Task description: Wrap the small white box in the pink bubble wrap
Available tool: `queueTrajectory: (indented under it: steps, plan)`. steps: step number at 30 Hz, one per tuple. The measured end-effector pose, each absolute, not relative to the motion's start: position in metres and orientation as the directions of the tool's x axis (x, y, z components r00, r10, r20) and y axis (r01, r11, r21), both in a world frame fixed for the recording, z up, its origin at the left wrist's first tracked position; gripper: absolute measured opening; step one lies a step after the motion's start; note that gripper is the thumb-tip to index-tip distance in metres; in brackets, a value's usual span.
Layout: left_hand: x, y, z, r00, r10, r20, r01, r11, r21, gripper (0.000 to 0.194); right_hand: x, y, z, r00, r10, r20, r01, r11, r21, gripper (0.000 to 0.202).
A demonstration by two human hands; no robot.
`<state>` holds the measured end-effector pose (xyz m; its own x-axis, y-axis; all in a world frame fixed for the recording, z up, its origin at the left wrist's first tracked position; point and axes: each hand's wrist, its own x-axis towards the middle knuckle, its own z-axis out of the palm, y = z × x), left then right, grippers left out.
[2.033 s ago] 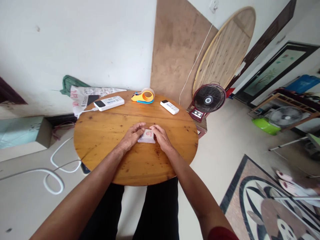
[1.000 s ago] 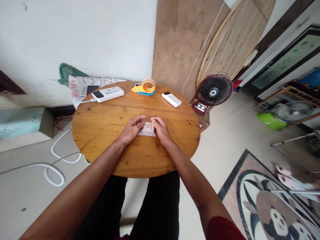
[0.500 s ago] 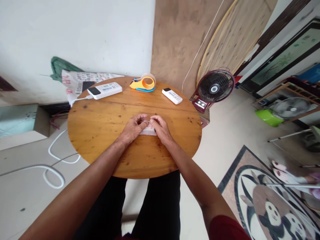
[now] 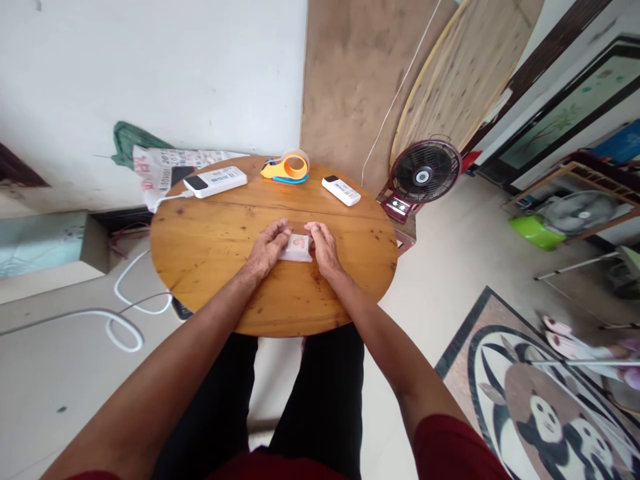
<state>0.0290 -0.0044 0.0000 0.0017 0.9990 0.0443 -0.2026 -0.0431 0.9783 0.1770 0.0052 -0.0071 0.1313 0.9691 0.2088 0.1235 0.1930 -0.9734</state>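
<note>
A small whitish box with a reddish mark on top [image 4: 299, 245] lies on the round wooden table [image 4: 210, 233], between my hands. My left hand [image 4: 270, 247] rests at its left side, thumb against the box and fingers slightly curled beyond it. On the right side, my right hand [image 4: 324, 248] stands with its fingers apart and bent, close to the box edge; whether a fingertip touches it is hard to tell. The box's left edge is partly covered by my left fingers.
Along the table's back are a white power bank with a cable [image 4: 220, 181], an orange tape dispenser [image 4: 287, 168] and a smaller white device [image 4: 341, 191]. A dark red fan [image 4: 424, 175] stands right of the table.
My hands have moved apart, uncovering the top of the box. My right hand has come off the box's top to its right side. The camera view has shifted a little.
</note>
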Motion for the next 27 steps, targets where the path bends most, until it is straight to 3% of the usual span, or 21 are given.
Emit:
queueTrajectory:
  steps: [5, 14, 19, 27]
  plan:
    - [0.029, -0.003, 0.001, -0.163, 0.986, -0.022, -0.337, -0.035, 0.941, 0.048, 0.176, 0.009, -0.015, 0.169, 0.955, 0.242, 0.12, 0.224, -0.967, 0.036]
    - [0.027, 0.004, -0.001, -0.275, 0.961, -0.01, -0.379, -0.099, 0.92, 0.024, 0.179, 0.013, -0.02, 0.254, 0.932, 0.258, 0.249, 0.194, -0.949, 0.04]
    - [0.013, 0.012, -0.004, -0.387, 0.921, 0.04, -0.306, -0.17, 0.937, 0.023, 0.182, 0.019, -0.024, 0.285, 0.906, 0.312, 0.338, 0.21, -0.918, 0.04]
    - [0.012, 0.012, -0.009, -0.356, 0.928, 0.106, -0.248, -0.204, 0.947, 0.025, 0.184, 0.028, -0.032, 0.296, 0.921, 0.255, 0.222, 0.193, -0.956, 0.041]
